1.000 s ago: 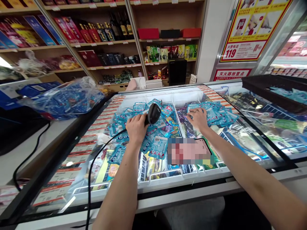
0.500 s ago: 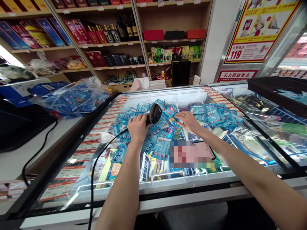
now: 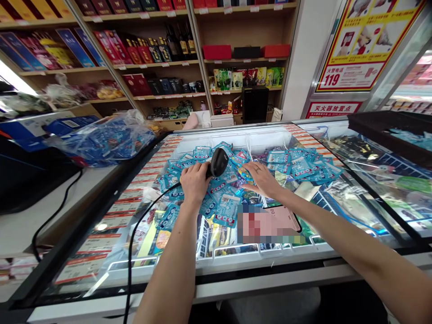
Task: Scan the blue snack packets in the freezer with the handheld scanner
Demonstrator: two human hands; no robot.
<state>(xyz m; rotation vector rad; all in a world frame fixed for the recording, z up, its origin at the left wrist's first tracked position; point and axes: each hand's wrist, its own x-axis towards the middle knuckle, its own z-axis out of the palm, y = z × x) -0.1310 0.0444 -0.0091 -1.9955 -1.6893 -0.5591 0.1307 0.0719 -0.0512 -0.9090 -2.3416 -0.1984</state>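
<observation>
Plastic bag [image 3: 101,139]: far left, a clear bag stuffed with blue packets lies on the white counter [image 3: 20,225] beside the freezer.
Cable [image 3: 130,252]: a black cord runs up from the near edge, over the freezer's glass, to the scanner.
Left hand [image 3: 194,180]: fingers wrapped tight round the handle of the scanner, knuckles up, the forearm stretched out over the open chest.
Barcode scanner [image 3: 218,162]: black, handheld, its head tipped down over the heap of packets, just left of the other hand.
Blue packets [image 3: 222,204]: small light-blue sachets piled loose in the open freezer, spread left and right of the wire divider, some under both hands.
Right hand [image 3: 261,179]: flat, palm down, fingers spread and not closed on anything, resting on the packets just beside the scanner's head; a ring shows on one finger.
Phone [image 3: 281,220]: a pink one lies on the goods near the front rim, just under the right forearm, part of it blurred.
Freezer [image 3: 236,263]: a chest with its sliding glass pushed aside in the middle.
</observation>
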